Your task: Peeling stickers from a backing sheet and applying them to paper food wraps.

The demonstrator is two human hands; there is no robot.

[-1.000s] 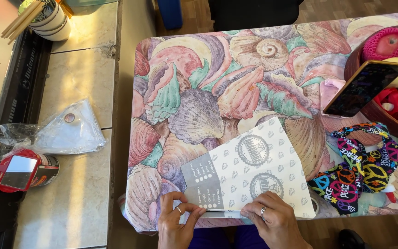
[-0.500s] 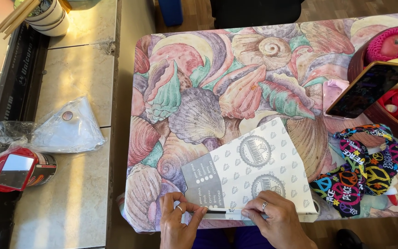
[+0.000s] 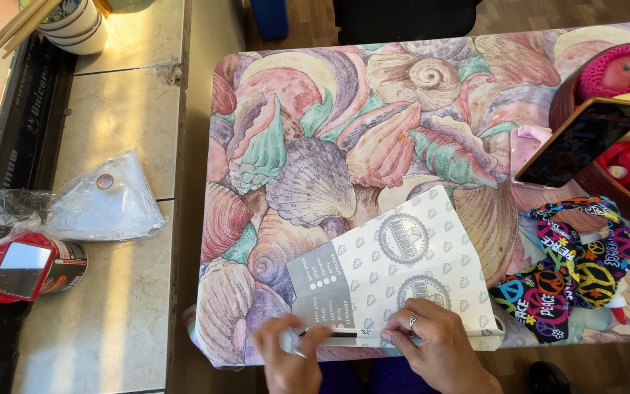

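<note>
bottom of frame | my left hand (image 3: pixel 289 354) and right hand (image 3: pixel 432 343) are pinching the paper bag (image 3: pixel 395 281) bottom edge | fold is just starting, rest lying flat

Shell-patterned tabletop (image 3: pixel 373 117) beside a sunlit tiled counter (image 3: pixel 122 109), wooden floor (image 3: pixel 308 22) beyond.

Your left hand (image 3: pixel 291 355) was motion-blurred, its fingers indistinct, and your right hand (image 3: pixel 432 343) hid the paper bag's (image 3: pixel 395 281) near edge. At three o'clock the fruit bowl (image 3: pixel 607 186) ran off frame, half hidden behind the phone (image 3: pixel 585 141). Both wrists were cut off at six o'clock.
</note>
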